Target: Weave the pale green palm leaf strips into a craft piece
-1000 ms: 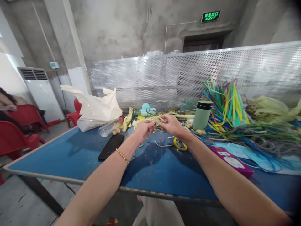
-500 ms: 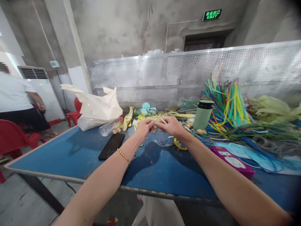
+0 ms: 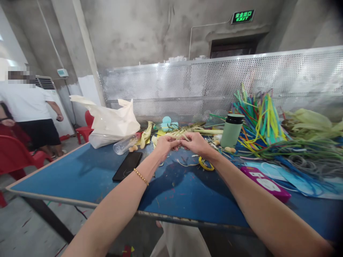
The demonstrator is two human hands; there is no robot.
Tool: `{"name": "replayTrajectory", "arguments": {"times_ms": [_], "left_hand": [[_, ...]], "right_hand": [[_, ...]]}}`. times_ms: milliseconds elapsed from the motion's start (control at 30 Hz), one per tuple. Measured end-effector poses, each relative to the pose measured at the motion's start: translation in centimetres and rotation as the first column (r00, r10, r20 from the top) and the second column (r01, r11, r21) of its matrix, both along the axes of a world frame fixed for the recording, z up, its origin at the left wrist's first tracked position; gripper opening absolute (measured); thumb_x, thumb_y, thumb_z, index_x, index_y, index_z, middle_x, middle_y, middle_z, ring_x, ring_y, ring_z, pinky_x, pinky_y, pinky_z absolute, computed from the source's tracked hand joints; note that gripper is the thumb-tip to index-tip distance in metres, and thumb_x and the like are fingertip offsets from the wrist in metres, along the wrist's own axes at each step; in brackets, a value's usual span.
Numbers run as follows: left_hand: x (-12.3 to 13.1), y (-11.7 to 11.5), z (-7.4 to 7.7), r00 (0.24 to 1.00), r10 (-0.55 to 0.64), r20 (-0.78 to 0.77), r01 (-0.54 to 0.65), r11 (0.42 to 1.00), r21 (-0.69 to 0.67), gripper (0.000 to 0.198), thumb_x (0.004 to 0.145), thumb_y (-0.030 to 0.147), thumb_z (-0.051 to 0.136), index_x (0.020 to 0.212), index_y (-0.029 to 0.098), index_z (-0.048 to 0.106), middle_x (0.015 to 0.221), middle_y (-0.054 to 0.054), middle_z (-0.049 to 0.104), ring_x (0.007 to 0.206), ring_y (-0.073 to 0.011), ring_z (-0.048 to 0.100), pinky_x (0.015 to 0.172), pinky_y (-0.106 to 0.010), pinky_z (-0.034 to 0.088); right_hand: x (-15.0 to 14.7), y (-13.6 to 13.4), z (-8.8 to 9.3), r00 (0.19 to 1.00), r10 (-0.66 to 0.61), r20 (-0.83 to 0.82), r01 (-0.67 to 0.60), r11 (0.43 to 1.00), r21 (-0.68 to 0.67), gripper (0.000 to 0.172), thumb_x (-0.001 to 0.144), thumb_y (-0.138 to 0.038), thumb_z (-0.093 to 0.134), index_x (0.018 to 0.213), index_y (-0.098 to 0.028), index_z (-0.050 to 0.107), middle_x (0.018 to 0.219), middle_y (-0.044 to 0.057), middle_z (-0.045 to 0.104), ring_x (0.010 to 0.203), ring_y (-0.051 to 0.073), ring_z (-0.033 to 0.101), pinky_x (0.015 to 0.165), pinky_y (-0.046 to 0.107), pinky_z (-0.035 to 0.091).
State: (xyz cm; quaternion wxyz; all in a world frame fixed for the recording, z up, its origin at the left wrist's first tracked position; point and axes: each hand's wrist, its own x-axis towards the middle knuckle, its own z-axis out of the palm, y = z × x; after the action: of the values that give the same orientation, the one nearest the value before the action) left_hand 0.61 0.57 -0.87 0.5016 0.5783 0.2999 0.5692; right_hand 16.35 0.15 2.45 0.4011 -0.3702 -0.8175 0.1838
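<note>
Both of my hands meet above the far middle of the blue table (image 3: pixel 80 175). My left hand (image 3: pixel 165 144) and my right hand (image 3: pixel 197 142) pinch a small bundle of pale yellow leaf strips (image 3: pixel 180 135) between their fingertips. The strips fan out away from me over a heap of similar scraps. A gold bead bracelet (image 3: pixel 140 177) sits on my left wrist. A yellow ring (image 3: pixel 205 165) lies on the table under my right wrist.
A black phone (image 3: pixel 127 166), a clear bottle (image 3: pixel 123 144) and a white plastic bag (image 3: pixel 111 123) lie to the left. A green tumbler (image 3: pixel 232 130), coloured strips (image 3: pixel 258 119), a purple box (image 3: pixel 265 184) and green leaves fill the right. A person in white stands far left by red chairs (image 3: pixel 16 157).
My hands have drawn closer together on the strips, fingertips now touching. The person in white has walked into view at the far left.
</note>
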Motion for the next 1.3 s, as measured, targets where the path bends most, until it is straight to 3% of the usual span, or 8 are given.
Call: {"name": "replayTrajectory", "arguments": {"times_ms": [100, 333, 867, 1167, 1300], "left_hand": [[0.08, 0.05, -0.05, 0.999, 0.004, 0.039, -0.004, 1.000, -0.017, 0.024, 0.061, 0.026, 0.080, 0.071, 0.008, 0.068, 0.063, -0.005, 0.065, 0.047, -0.0085, 0.052, 0.050, -0.024, 0.037], [0.21, -0.20, 0.08, 0.991, -0.040, 0.130, 0.045, 0.999, -0.030, 0.020, 0.064, 0.023, 0.079, 0.071, 0.008, 0.067, 0.063, -0.004, 0.065, 0.048, -0.0076, 0.053, 0.052, -0.022, 0.038], [0.09, -0.35, 0.32, 0.977, -0.080, 0.197, 0.102, 0.989, -0.104, 0.019, 0.062, 0.017, 0.081, 0.068, 0.006, 0.068, 0.060, -0.004, 0.062, 0.051, -0.0082, 0.053, 0.053, -0.024, 0.040], [-0.39, -0.23, 0.48, 0.966, -0.150, 0.210, 0.180, 0.974, -0.134, 0.012, 0.067, 0.008, 0.075, 0.076, 0.004, 0.067, 0.067, -0.007, 0.066, 0.054, -0.0085, 0.057, 0.057, -0.023, 0.041], [-0.29, -0.47, 0.62, 0.972, -0.126, 0.197, 0.154, 0.980, -0.128, 0.006, 0.069, 0.006, 0.071, 0.072, 0.005, 0.066, 0.066, -0.006, 0.064, 0.052, -0.0069, 0.054, 0.055, -0.022, 0.039]], "right_hand": [[0.02, 0.22, -0.09, 1.000, 0.025, 0.005, -0.025, 1.000, -0.003, 0.025, 0.074, -0.031, 0.054, 0.054, -0.018, 0.050, 0.052, -0.003, 0.050, 0.052, 0.010, 0.044, 0.051, 0.023, 0.030], [0.07, 0.67, -0.14, 0.996, -0.069, 0.054, 0.068, 0.998, 0.010, 0.027, 0.076, -0.034, 0.055, 0.055, -0.018, 0.049, 0.050, -0.002, 0.051, 0.051, 0.012, 0.048, 0.051, 0.024, 0.031], [0.36, 0.17, 0.50, 0.996, 0.077, 0.043, -0.076, 0.997, -0.027, 0.025, 0.076, -0.036, 0.054, 0.060, -0.018, 0.049, 0.052, -0.003, 0.047, 0.050, 0.010, 0.041, 0.049, 0.024, 0.027], [0.38, 0.28, 0.14, 0.998, -0.029, 0.055, 0.029, 1.000, 0.006, 0.030, 0.079, -0.035, 0.054, 0.054, -0.017, 0.051, 0.048, -0.001, 0.052, 0.047, 0.010, 0.044, 0.049, 0.024, 0.031], [0.40, 0.42, 0.00, 0.998, -0.038, 0.046, 0.038, 0.999, -0.003, 0.031, 0.079, -0.036, 0.055, 0.054, -0.017, 0.052, 0.048, -0.001, 0.054, 0.046, 0.010, 0.044, 0.048, 0.023, 0.031]]}}
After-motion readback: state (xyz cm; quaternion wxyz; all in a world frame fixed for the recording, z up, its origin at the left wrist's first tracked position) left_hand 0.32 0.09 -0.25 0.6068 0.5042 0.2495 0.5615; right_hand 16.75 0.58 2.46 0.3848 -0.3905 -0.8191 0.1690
